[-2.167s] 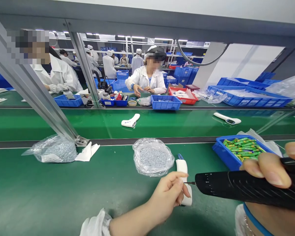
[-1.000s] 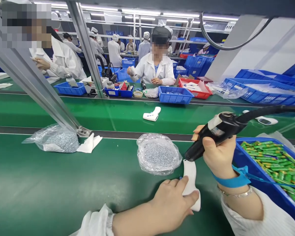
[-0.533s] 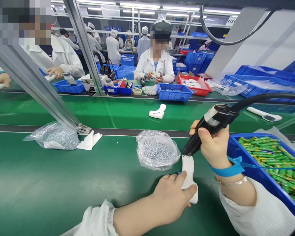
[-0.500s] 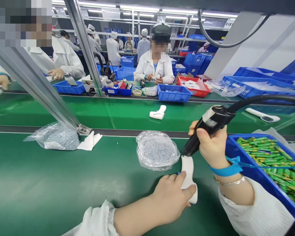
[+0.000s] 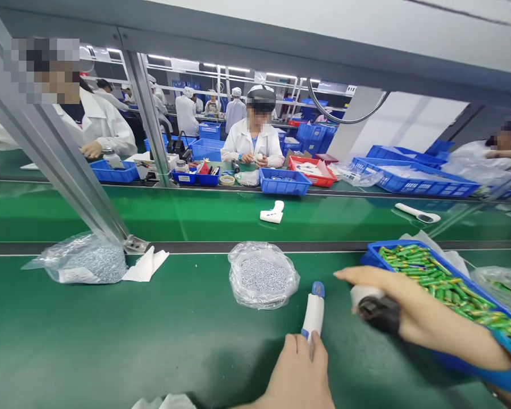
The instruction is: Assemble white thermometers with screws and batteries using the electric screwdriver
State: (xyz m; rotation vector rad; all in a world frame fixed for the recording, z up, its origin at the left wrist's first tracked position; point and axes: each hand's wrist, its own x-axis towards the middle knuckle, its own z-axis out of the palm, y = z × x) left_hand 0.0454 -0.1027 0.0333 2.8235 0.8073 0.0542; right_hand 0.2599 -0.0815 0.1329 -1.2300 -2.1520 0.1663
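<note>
My left hand (image 5: 300, 372) is closed round the lower part of a white thermometer-shaped device (image 5: 314, 315) with a blue end, which points away from me over the green worktop. My right hand (image 5: 413, 307), smeared by motion, is to the right of it and holds a black electric screwdriver (image 5: 378, 312). One digit stretches out past the tool, and the other fingers are mostly hidden. Beyond the device lies an opened clear plastic bag of small metal screws (image 5: 264, 275).
A blue bin of green-and-yellow batteries (image 5: 434, 272) stands on the right. At the left are a second bag of screws (image 5: 89, 261), a white tissue (image 5: 147, 266) and a metal post (image 5: 59, 147). White devices (image 5: 272, 212) lie on the green belt; co-workers (image 5: 253, 139) sit beyond.
The screwdriver has come off the white device and swung right and down, towards the battery bin. The device's blue end now shows, with my left hand lower on it. The view has tilted up.
</note>
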